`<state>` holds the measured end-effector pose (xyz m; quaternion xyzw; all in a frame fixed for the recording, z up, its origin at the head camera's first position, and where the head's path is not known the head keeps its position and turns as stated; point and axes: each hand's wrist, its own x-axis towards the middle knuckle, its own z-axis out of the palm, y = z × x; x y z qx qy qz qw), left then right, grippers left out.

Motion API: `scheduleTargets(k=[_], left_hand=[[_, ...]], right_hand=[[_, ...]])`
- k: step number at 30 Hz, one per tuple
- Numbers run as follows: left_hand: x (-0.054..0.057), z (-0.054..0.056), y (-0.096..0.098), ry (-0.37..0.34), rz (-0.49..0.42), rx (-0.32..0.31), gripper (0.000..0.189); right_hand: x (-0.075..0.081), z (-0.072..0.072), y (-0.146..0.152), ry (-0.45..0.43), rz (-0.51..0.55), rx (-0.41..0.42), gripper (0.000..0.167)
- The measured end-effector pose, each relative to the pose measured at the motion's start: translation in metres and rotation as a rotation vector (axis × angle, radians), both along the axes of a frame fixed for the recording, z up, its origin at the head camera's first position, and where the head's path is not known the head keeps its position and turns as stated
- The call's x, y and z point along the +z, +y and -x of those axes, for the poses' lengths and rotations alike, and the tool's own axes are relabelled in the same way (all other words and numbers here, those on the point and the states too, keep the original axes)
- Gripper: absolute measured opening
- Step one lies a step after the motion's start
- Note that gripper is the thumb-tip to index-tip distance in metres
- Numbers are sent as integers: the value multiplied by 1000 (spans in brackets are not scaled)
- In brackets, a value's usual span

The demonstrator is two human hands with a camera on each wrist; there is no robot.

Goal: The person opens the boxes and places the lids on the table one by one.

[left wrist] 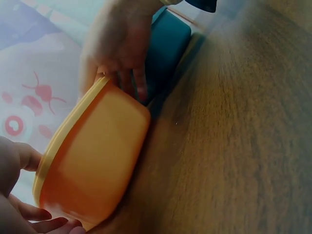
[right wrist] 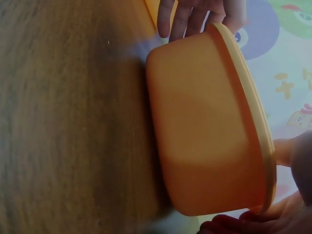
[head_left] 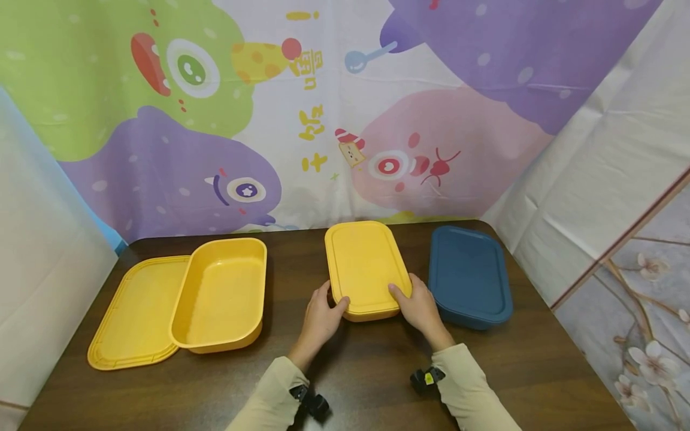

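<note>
A yellow lidded food container [head_left: 366, 263] stands in the middle of the table, its lid on top. At its near left corner, my left hand [head_left: 321, 317] grips it, thumb over the lid's edge and fingers along the side. My right hand [head_left: 423, 311] holds the near right corner in the same way, thumb on the lid. Both wrist views show the container's orange-yellow front wall [left wrist: 100, 151] between the two hands, with the base close over the wood. Just right of my right hand is a blue lidded container [head_left: 470, 275].
Left on the brown table [head_left: 377, 383] stands an uncovered yellow container [head_left: 223, 299], overlapping a loose yellow lid [head_left: 140, 311]. A cartoon-printed cloth [head_left: 307, 197] hangs along the far edge.
</note>
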<state>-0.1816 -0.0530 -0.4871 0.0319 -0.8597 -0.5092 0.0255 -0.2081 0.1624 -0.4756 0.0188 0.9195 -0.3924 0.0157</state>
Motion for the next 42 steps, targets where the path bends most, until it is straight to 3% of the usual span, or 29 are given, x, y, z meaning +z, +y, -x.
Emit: scheduleTargets(k=[14,27,42], left_hand=[[-3,1,2,-20,-114,13,60],[0,-3,2,-22,-87,-19,57],[3,-12,9,-14,-56,-14,58]], right_hand=[[-13,-2,1,-60,229,-60,58],[-9,-13,3,-3,239,-59,52],[-13,-29,8,48,213,-74,49]])
